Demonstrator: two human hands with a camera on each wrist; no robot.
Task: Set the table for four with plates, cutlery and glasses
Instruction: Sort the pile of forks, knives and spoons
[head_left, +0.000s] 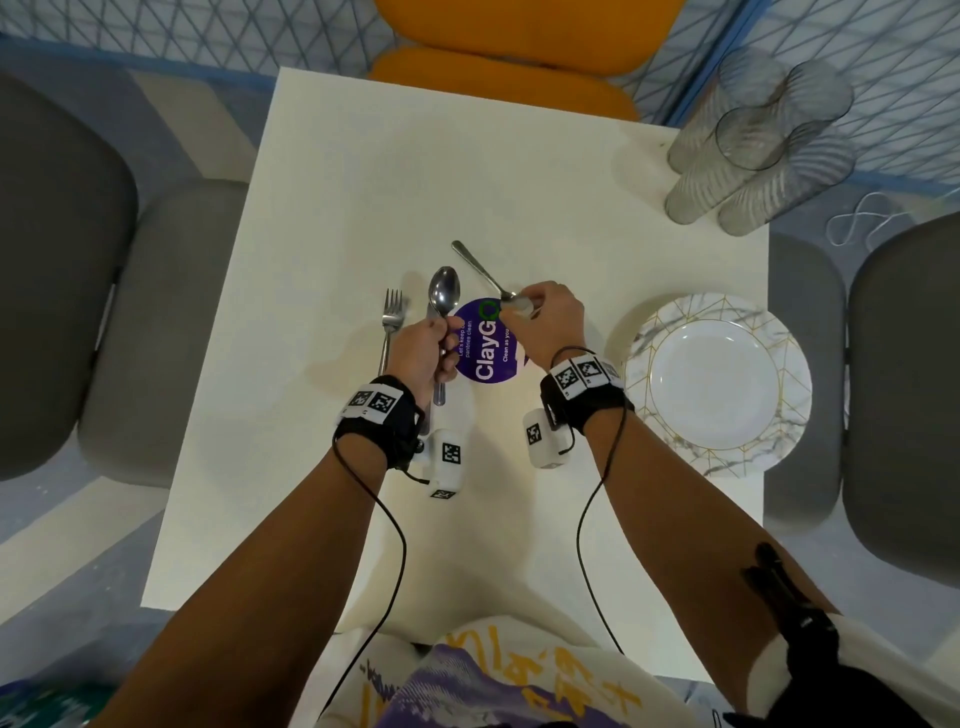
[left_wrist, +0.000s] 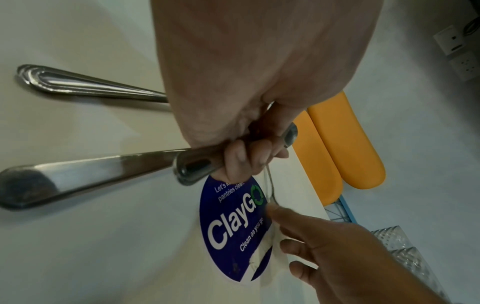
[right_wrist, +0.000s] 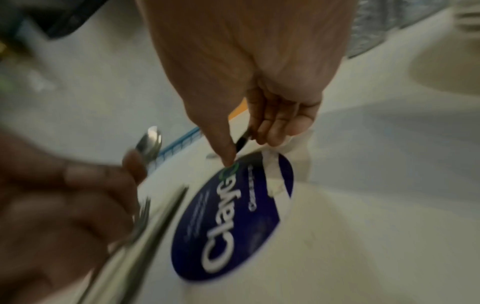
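Head view: a person stands at the near edge of a white table (head_left: 322, 218), both hands over a round purple sticker (head_left: 485, 358) at its middle. The left hand (head_left: 423, 351) has its fingers (left_wrist: 240, 160) curled round the handle of a spoon (head_left: 444, 296), whose bowl points to the far side; the left wrist view shows a knife handle (left_wrist: 85, 174) running under the same grip, though whether the hand holds it as well cannot be told. A fork (head_left: 390, 322) lies on the table just left of that hand, tines toward the far side. The right hand (head_left: 543, 317) pinches a second spoon (head_left: 478, 267) at its bowl end between thumb and curled fingers (right_wrist: 272, 123), the handle slanting away to the far left; a scrap of white material is caught in the same pinch. A stack of plates (head_left: 719, 384), marbled with gold lines below and plain white on top, sits at the table's right edge, well apart from the cutlery. Clear ribbed glasses (head_left: 758, 150) stand bunched at the far right corner. Grey chairs (head_left: 67, 270) flank the table left and right, and an orange chair (head_left: 514, 57) stands at the far side. The right wrist view is blurred.
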